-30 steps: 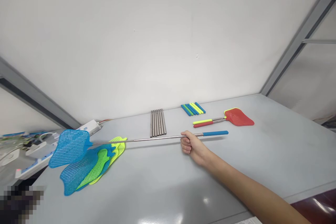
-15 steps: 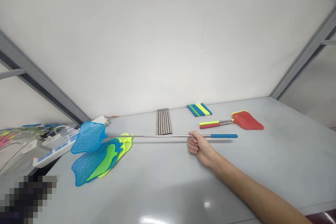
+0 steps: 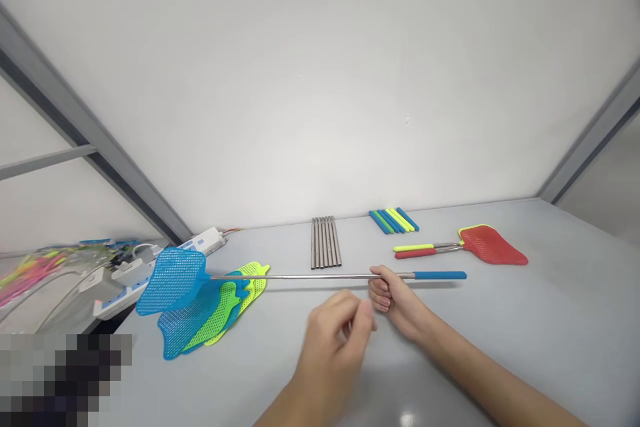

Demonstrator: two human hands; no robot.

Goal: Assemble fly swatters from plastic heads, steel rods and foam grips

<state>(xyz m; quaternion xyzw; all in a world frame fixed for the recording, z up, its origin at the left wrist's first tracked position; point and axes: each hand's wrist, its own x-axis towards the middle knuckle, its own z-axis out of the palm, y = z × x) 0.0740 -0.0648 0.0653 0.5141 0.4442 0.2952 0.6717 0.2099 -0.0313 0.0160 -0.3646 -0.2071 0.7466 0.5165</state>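
Note:
My right hand [image 3: 393, 300] is closed around the extended metal rod of a blue fly swatter [image 3: 320, 276], just left of its blue handle grip. The rod lies level across the view, its mesh head [image 3: 173, 280] at the left above other loose heads. My left hand [image 3: 333, 340], slightly blurred, is in front of the rod and left of my right hand. Its fingers are curled with the thumb close to them, and nothing shows in it. Under the held swatter's head lie loose blue, green [image 3: 215, 317] and yellow mesh heads [image 3: 257, 287], partly overlapping.
Several metal rods [image 3: 326, 243] lie side by side near the wall. Right of them is a row of coloured grips [image 3: 394, 221]. A red swatter [image 3: 493, 245] overlaps a yellow one at the right. A power strip [image 3: 120, 299] with plugs runs along the left edge.
My left hand has come into view from below and stands near the rod. My right hand keeps its hold on the swatter. The whole view has shifted a little.

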